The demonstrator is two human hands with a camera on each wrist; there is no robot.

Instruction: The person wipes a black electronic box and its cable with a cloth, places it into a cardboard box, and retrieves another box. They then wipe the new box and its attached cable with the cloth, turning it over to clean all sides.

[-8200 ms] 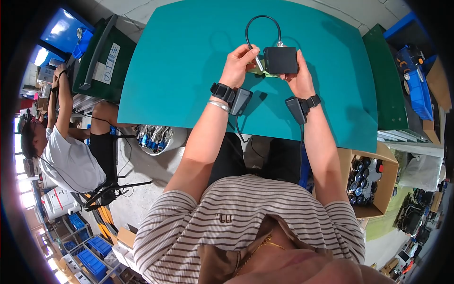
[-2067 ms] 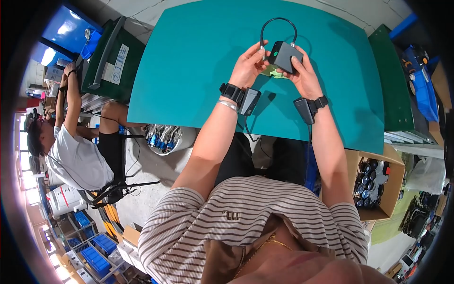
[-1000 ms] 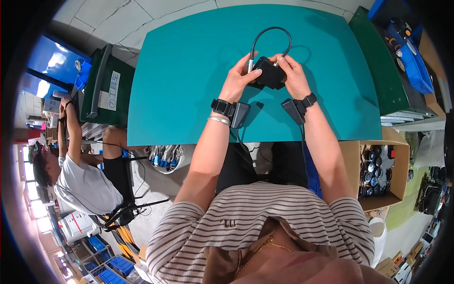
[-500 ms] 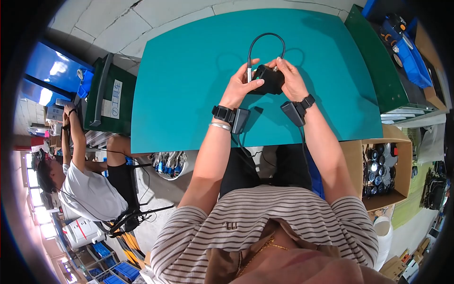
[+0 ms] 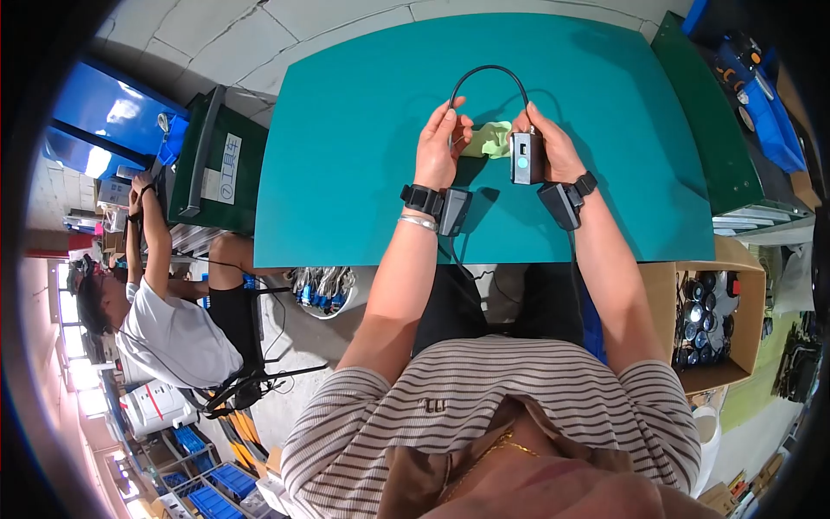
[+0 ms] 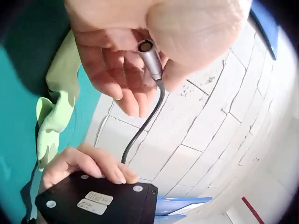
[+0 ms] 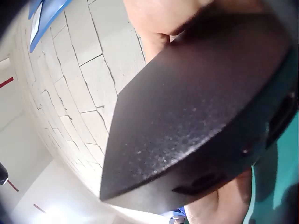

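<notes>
My right hand point(image 5: 560, 154) grips a black box point(image 5: 525, 160), whose narrow side with a port and a round green spot faces the head camera. From the box's far end a black cable point(image 5: 488, 68) arches over to my left hand point(image 5: 439, 156). In the left wrist view, the cable's silver metal plug point(image 6: 150, 59) lies between the thumb and fingers, its round open end facing the camera. Small labels point(image 6: 95, 202) and screws show on one box face. The right wrist view is mostly filled by the dark box point(image 7: 187, 102). A crumpled light green cloth point(image 5: 488, 141) lies behind, between the hands.
The teal tabletop point(image 5: 346, 112) spreads under both hands. A cardboard box point(image 5: 742, 329) of round dark parts stands at the lower right, and a bin point(image 5: 322, 290) of cables at the lower left. Another person point(image 5: 177, 329) sits to the left, beside a green cabinet point(image 5: 212, 173).
The left hand has come off the box, keeping the plug. The box has turned in the right hand, showing its port side, and moved right. The green cloth has come into sight.
</notes>
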